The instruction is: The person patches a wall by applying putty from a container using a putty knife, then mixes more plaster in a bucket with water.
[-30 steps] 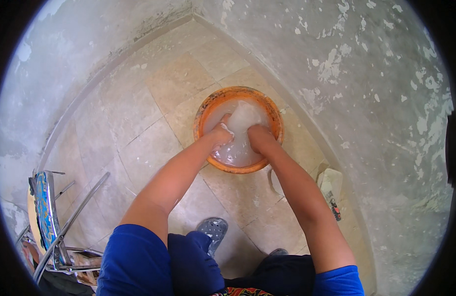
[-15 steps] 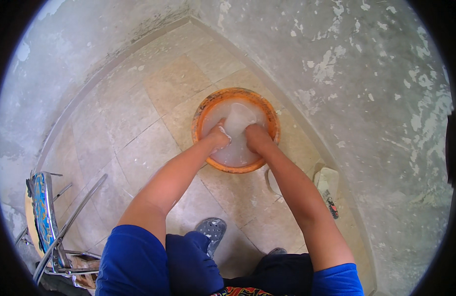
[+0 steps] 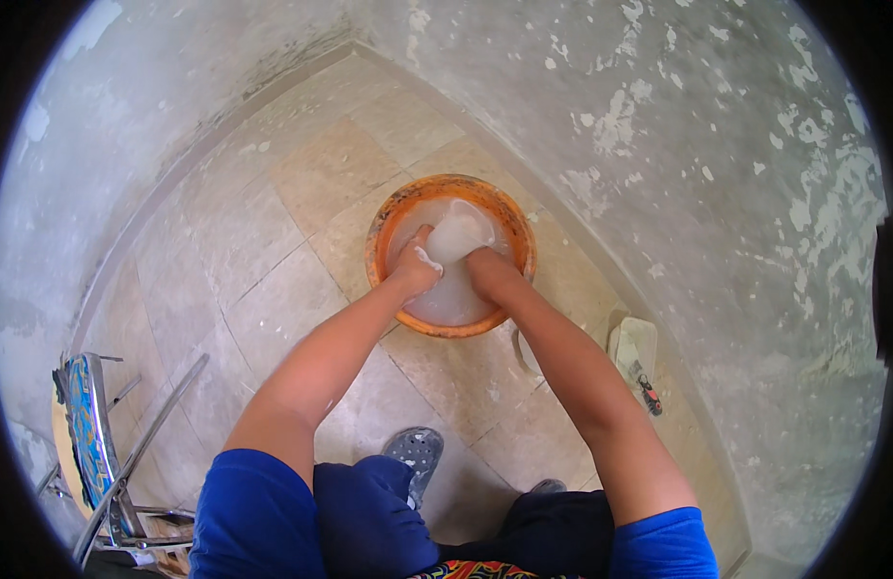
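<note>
orange basin [image 3: 448, 329] holds, in its far half, a pale lump [image 3: 460, 232], not yet lifted out; left hand [image 3: 416, 266] and right hand [image 3: 489, 273] dip nearer, cloudy liquid [image 3: 456, 307] hiding their grip: i cannot tell.

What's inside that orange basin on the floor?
The orange basin holds cloudy, whitish liquid, a pale rounded object showing at its surface, and the partly sunken left hand and right hand. The liquid hides the basin's bottom and whatever the hands may grip.

Hands [image 3: 417, 270] [image 3: 486, 273] in basin [image 3: 451, 330], chair [image 3: 89, 425] left, tray [image 3: 635, 340] right
</note>
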A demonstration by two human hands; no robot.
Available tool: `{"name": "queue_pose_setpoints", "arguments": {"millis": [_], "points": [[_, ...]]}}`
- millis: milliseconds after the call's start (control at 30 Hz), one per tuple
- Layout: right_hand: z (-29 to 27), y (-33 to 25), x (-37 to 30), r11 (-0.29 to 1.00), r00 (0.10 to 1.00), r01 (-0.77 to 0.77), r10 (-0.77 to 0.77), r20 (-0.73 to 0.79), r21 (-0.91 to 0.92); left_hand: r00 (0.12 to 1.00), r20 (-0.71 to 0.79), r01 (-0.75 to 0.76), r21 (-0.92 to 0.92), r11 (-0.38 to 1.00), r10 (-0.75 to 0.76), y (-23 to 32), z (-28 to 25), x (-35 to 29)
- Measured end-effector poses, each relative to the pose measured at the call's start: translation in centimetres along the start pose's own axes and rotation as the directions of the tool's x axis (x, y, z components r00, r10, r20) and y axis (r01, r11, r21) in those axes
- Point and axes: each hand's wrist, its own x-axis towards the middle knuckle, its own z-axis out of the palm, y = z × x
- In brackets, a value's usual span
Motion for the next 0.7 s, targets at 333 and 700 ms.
{"name": "queue_pose_setpoints", "arguments": {"millis": [333,700], "points": [[-3.1,-2.2,-1.4,0.993,0.988,-0.051,0.065,0.138,-0.104,0.981,-0.137,-0.075,0.371,0.925,0.135,1.5,-0.6,-1.8],[-3.0,-2.3,-0.9,0.994,0.985,-0.041,0.057,0.165,-0.097,0.984,-0.108,-0.044,0.626,0.779,0.142,5.2,-2.7,-2.7]]}}
